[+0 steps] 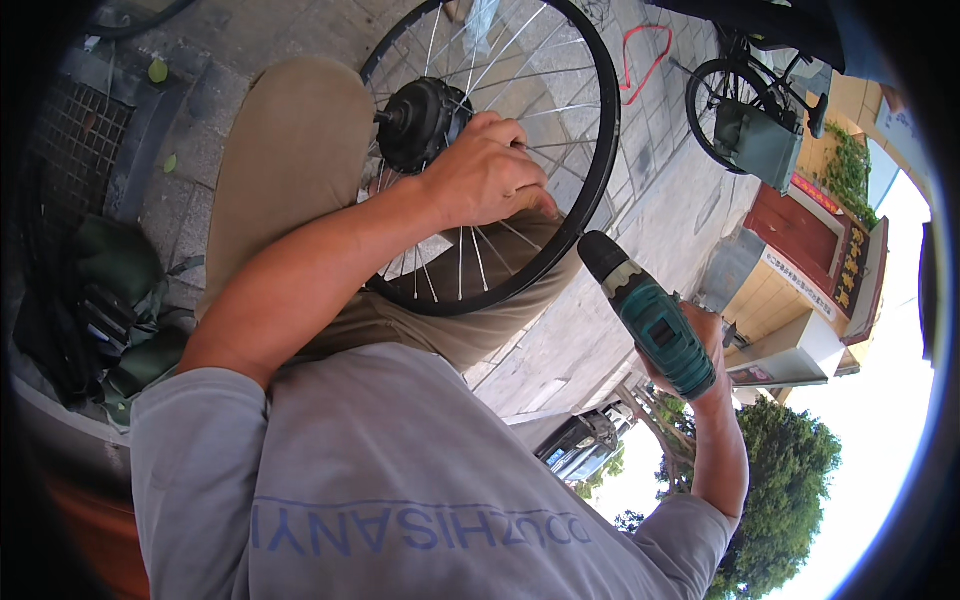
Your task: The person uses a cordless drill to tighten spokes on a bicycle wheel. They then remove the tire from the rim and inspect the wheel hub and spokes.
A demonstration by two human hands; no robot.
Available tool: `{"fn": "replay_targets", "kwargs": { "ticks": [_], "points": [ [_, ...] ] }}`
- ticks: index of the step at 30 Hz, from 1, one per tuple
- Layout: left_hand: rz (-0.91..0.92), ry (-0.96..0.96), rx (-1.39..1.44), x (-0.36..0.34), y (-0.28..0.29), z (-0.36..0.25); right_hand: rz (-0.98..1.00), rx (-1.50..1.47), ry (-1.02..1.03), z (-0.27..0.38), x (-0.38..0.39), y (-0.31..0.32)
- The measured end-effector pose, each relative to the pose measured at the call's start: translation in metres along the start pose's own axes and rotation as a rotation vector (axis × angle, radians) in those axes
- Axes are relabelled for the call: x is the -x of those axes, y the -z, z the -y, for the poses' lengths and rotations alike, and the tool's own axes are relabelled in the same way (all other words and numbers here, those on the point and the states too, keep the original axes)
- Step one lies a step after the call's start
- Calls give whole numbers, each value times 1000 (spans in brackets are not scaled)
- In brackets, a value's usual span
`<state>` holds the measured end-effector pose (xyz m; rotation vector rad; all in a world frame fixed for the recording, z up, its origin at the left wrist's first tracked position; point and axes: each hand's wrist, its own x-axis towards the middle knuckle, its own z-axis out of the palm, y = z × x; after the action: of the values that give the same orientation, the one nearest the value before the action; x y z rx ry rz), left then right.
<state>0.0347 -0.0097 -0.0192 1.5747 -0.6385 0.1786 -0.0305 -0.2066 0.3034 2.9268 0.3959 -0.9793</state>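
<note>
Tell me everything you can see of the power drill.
The power drill has a ribbed, teal-green body, apparently plastic, with a dark rectangular patch on top, a pale grey collar and a black, tapered chuck. It slants, chuck toward the wheel's black rim; whether its tip touches the rim is unclear. The right-hand grip wraps it from beneath, hiding its handle. Whether it is spinning can't be told.

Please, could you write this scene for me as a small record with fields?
Left hand: over the spoked wheel, fingers curled; exact grip unclear
Right hand: wrapped around a teal-and-black drill
Drill direction: nose toward the rim's outer edge; contact unclear
Wheel parts: black rim, large black hub
Ground: metal grate at left
Background: leafy tree
</note>
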Motion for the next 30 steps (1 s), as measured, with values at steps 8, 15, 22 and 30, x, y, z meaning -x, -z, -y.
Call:
{"fn": "replay_targets", "kwargs": {
  "ticks": [8,15,22,30],
  "points": [
    [111,29,26,-5,11,-3,-70,-64,29,34,-24,19],
    [19,262,391,-13,24,-4,-80,382,272,43,-20,37],
    [138,345,255,-28,32,-6,-125,439,367,40,-28,48],
    [42,393,11,-36,21,-15,-257,559,451,36,-24,64]
  ]
}}
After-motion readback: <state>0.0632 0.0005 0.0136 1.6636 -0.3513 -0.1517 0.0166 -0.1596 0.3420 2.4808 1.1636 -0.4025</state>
